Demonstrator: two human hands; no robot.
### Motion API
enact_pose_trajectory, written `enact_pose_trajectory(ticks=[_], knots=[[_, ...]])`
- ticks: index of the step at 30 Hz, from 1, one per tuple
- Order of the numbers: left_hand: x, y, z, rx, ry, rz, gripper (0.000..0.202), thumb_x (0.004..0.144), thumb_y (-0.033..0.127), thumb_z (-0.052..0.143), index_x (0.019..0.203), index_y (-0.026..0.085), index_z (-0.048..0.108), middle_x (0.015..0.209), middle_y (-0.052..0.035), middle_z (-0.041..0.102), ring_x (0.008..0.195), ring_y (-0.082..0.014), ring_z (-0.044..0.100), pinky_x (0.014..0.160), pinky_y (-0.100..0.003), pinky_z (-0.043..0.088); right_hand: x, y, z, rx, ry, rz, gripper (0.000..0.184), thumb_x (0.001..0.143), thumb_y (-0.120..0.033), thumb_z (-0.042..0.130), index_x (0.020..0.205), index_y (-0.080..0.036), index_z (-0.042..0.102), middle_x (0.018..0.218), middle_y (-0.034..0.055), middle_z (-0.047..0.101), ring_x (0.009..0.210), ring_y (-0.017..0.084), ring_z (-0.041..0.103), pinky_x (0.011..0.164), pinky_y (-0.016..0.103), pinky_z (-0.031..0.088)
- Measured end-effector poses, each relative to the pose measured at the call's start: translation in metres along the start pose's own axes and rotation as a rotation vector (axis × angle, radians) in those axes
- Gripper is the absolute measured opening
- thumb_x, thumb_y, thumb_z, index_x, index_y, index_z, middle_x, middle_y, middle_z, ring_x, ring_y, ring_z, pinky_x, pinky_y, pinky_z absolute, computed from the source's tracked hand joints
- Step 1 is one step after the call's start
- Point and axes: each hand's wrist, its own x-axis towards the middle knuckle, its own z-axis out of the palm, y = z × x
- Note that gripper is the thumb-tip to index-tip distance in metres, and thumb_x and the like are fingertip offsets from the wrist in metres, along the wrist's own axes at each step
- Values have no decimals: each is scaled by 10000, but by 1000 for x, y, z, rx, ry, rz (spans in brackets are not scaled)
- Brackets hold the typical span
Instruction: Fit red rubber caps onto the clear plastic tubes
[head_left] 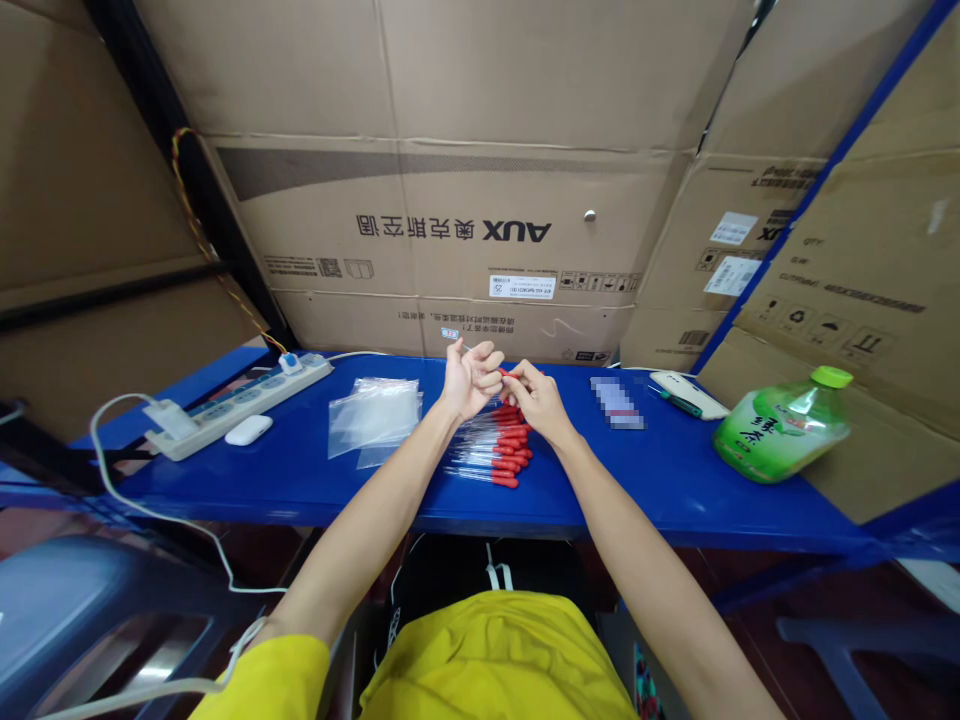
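Looks like mid-handling: your right hand pinches a red-bulbed dropper; your left hand is curled, can't tell on what. Next move likely wants a light, steady pinch. Dropper pile nearside, bench edge just past it; cardboard close beyond; more room right.
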Motion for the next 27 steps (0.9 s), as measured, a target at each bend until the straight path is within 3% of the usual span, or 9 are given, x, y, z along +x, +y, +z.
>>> enact_pose_trajectory(ticks=[8,13,18,27], knots=[[-1,-2,5,5,-16,31,452,1012,559,284,735,204,321,626,55,291,374,-58,198,394,-208,141,1,0,-1,-41,19,-21,317,983,-547,548,924,-236,558,682,-3,668,580,158,609,593,276,473],[-5,-1,11,-22,39,69,432,985,554,354,740,198,351,640,49,321,385,-53,207,400,-206,201,3,0,-4,-15,22,23,395,975,-625,519,975,-235,574,720,5,692,586,156,613,582,273,483],[-8,5,11,1,34,94,402,965,528,380,738,197,362,653,40,339,394,-53,213,407,-199,214,4,2,-4,91,-15,92,471,985,-686,439,882,-237,539,712,10,700,569,137,596,547,249,467],[-6,4,10,27,24,96,458,993,576,305,738,200,363,645,35,361,393,-61,213,394,-196,192,6,8,-2,167,26,78,398,948,-632,568,962,-234,548,770,-5,697,561,114,577,536,237,457]])
